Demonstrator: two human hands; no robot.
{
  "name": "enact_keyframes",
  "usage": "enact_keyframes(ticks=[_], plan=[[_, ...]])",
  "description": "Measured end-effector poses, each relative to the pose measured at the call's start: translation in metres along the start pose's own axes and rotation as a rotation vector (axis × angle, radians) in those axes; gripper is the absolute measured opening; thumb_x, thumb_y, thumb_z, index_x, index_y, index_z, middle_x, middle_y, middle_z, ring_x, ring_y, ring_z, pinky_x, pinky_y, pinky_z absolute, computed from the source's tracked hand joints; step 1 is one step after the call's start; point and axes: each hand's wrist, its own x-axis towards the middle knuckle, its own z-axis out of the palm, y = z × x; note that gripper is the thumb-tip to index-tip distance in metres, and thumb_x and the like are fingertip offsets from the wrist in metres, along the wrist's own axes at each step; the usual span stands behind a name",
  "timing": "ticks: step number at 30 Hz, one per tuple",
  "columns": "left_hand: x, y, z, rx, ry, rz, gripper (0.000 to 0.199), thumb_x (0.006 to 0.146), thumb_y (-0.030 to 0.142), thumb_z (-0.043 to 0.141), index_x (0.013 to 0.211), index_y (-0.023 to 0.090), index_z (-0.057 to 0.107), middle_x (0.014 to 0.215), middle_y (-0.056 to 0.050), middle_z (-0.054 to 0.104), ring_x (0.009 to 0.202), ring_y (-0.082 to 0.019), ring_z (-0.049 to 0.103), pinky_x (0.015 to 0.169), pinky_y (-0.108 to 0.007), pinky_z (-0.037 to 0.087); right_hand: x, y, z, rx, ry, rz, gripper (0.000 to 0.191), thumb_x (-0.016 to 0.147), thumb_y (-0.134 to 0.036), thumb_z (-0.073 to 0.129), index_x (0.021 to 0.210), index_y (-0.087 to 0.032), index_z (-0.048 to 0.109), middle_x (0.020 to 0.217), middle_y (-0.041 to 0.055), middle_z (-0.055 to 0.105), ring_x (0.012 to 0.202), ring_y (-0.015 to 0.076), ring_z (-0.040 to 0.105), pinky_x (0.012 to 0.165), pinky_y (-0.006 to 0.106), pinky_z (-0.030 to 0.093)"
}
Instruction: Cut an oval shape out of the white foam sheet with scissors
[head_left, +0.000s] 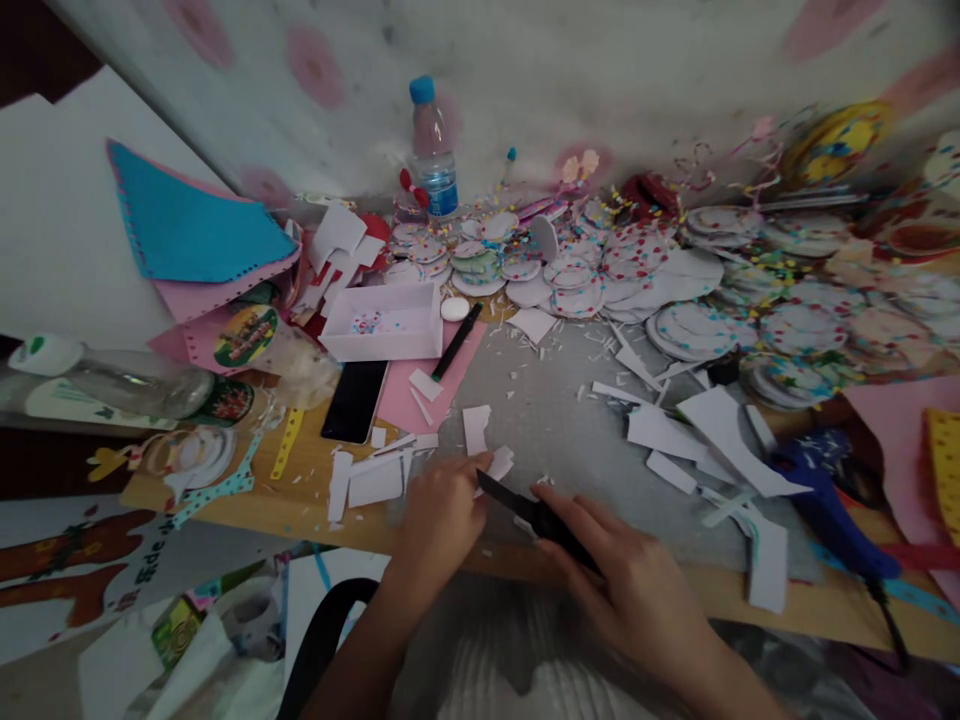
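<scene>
My right hand [626,570] is closed around a black craft knife [553,525], its dark blade angled up and left towards my other hand. My left hand [444,508] is closed, pinching a small white foam-like piece [501,463] at the front of the grey work surface [555,400]. The blade tip lies close to the left fingers and that piece; whether it touches them, I cannot tell. Another white offcut [475,430] lies just beyond the left hand. White scraps [377,480] spread on the left, and larger ones [720,440] pile up on the right.
A white box [382,350], black marker [457,342] and phone [355,402] lie to the left. Decorated white discs [577,275] are stacked along the back, beside a water bottle [433,150]. A blue glue gun [840,510] with its cord lies at right.
</scene>
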Motion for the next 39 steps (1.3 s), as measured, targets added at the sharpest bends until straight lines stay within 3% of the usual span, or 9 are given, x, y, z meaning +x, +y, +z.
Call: enact_keyframes(ticks=[14, 17, 20, 22, 26, 31, 34, 39], plan=[[0.000, 0.009, 0.005, 0.083, -0.069, 0.006, 0.042, 0.080, 0.004, 0.053, 0.118, 0.018, 0.063, 0.117, -0.010, 0.068, 0.106, -0.026, 0.064, 0.088, -0.038, 0.051, -0.007, 0.018, -0.003, -0.169, 0.143, 0.038, 0.038, 0.095, -0.036, 0.043, 0.133, -0.030, 0.048, 0.086, 0.0013, 0.068, 0.070, 0.0181, 0.069, 0.052, 0.026, 0.051], [-0.002, 0.006, 0.005, 0.084, -0.073, 0.003, 0.043, 0.080, 0.003, 0.052, 0.119, 0.017, 0.063, 0.117, -0.011, 0.068, 0.106, -0.026, 0.065, 0.089, -0.038, 0.051, -0.010, 0.034, -0.007, -0.228, 0.190, 0.084, 0.039, 0.095, -0.038, 0.043, 0.132, -0.029, 0.051, 0.097, 0.0034, 0.072, 0.073, 0.0194, 0.071, 0.051, 0.026, 0.053], [-0.003, -0.003, 0.005, 0.028, -0.030, 0.002, 0.038, 0.085, 0.010, 0.050, 0.119, 0.022, 0.064, 0.112, -0.007, 0.071, 0.098, -0.024, 0.068, 0.083, -0.035, 0.053, -0.011, 0.056, -0.016, -0.329, 0.342, 0.216, 0.040, 0.094, -0.040, 0.045, 0.128, -0.023, 0.056, 0.105, 0.0073, 0.073, 0.077, 0.0240, 0.073, 0.052, 0.028, 0.055], [-0.002, -0.008, 0.005, -0.001, -0.002, 0.016, 0.035, 0.087, 0.014, 0.050, 0.117, 0.025, 0.065, 0.108, -0.005, 0.072, 0.094, -0.023, 0.069, 0.080, -0.034, 0.053, -0.011, 0.063, -0.022, -0.317, 0.377, 0.199, 0.041, 0.092, -0.042, 0.048, 0.128, -0.023, 0.056, 0.108, 0.0082, 0.073, 0.084, 0.0253, 0.073, 0.057, 0.029, 0.057], [0.002, -0.005, 0.002, -0.009, 0.041, 0.053, 0.033, 0.087, 0.015, 0.051, 0.115, 0.027, 0.066, 0.105, -0.004, 0.073, 0.092, -0.022, 0.070, 0.078, -0.033, 0.054, -0.005, 0.042, -0.025, -0.117, 0.247, 0.062, 0.038, 0.095, -0.035, 0.045, 0.130, -0.023, 0.052, 0.114, 0.0079, 0.070, 0.096, 0.0221, 0.070, 0.070, 0.026, 0.057], [0.001, 0.002, -0.002, 0.092, 0.135, 0.153, 0.045, 0.076, 0.003, 0.053, 0.117, 0.018, 0.064, 0.112, -0.007, 0.071, 0.101, -0.023, 0.067, 0.086, -0.034, 0.054, 0.003, 0.007, -0.021, -0.010, 0.103, -0.045, 0.039, 0.096, -0.032, 0.043, 0.134, -0.025, 0.048, 0.092, 0.0044, 0.071, 0.076, 0.0171, 0.070, 0.060, 0.024, 0.053], [-0.002, -0.002, -0.003, 0.201, 0.260, 0.288, 0.053, 0.068, -0.004, 0.049, 0.119, 0.009, 0.062, 0.116, -0.012, 0.069, 0.106, -0.024, 0.066, 0.089, -0.036, 0.055, 0.002, 0.004, -0.022, -0.088, 0.099, -0.072, 0.039, 0.096, -0.032, 0.043, 0.134, -0.025, 0.049, 0.084, 0.0033, 0.069, 0.068, 0.0167, 0.068, 0.054, 0.024, 0.051], [-0.005, -0.010, -0.001, 0.281, 0.373, 0.414, 0.051, 0.069, -0.005, 0.043, 0.115, 0.004, 0.063, 0.114, -0.015, 0.069, 0.102, -0.026, 0.067, 0.083, -0.038, 0.058, -0.002, 0.016, -0.021, -0.213, 0.163, -0.103, 0.038, 0.096, -0.034, 0.043, 0.132, -0.025, 0.052, 0.091, 0.0049, 0.070, 0.070, 0.0174, 0.070, 0.054, 0.025, 0.051]])
